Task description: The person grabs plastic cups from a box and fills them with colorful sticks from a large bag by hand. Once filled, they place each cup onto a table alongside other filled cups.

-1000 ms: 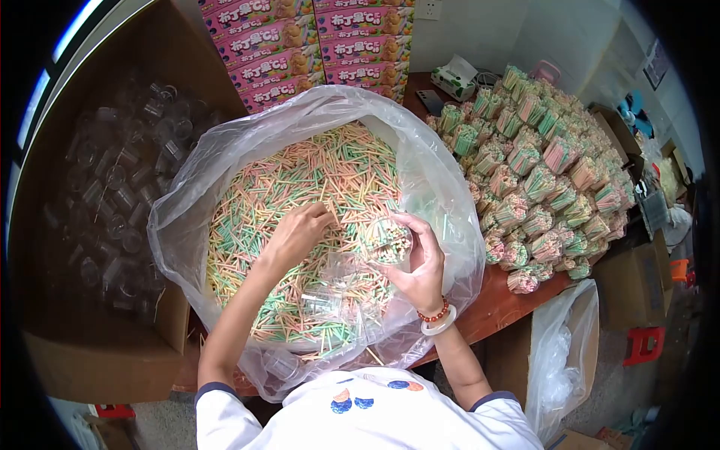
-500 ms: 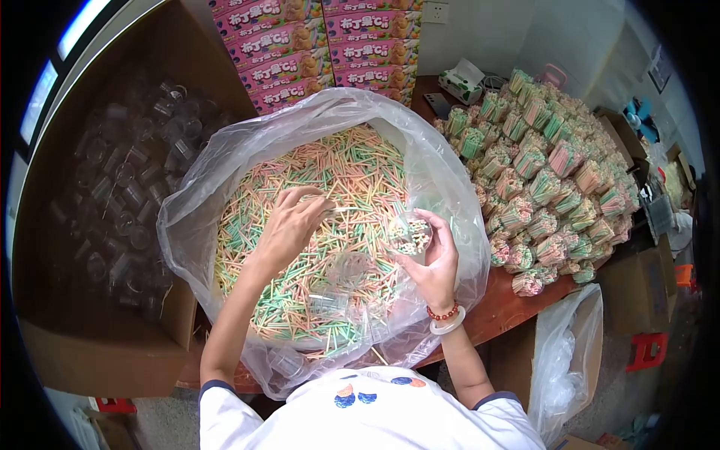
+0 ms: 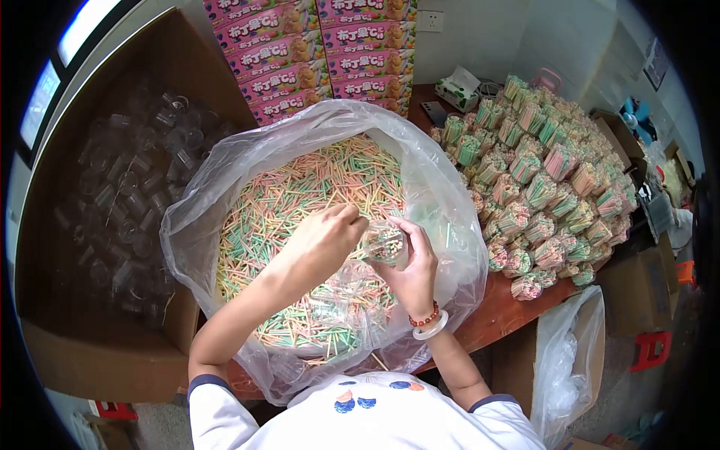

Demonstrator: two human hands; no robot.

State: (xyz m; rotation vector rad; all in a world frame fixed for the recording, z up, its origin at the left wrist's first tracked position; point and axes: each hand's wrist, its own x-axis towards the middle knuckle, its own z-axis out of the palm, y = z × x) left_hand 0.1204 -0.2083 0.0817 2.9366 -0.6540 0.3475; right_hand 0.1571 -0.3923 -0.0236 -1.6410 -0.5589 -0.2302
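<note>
My right hand (image 3: pixel 412 274) is wrapped round a clear plastic cup (image 3: pixel 387 246) partly filled with thin pastel sticks, their ends showing. At the cup's rim, my left hand (image 3: pixel 326 236) has its fingers pinched together; what they hold, if anything, is hidden. Both hands are above a large clear plastic bag (image 3: pixel 442 225) that lies open around a wide heap of loose pink, green and yellow candy-like sticks (image 3: pixel 300 187). More clear plastic cups (image 3: pixel 341 289) lie on the heap below my hands, partly covered by my left forearm.
On the left stands a cardboard box (image 3: pixel 97 352) of clear cups (image 3: pixel 135 202). Filled cups of sticks (image 3: pixel 540 191) are piled high on the right of the red-brown table (image 3: pixel 487 315). Pink printed boxes (image 3: pixel 367 60) are stacked behind, beside a tissue pack (image 3: pixel 459 88).
My left hand has moved right and slightly down to the cup's mouth. My right hand has brought the cup left, and the two hands now meet. The view has shifted slightly.
</note>
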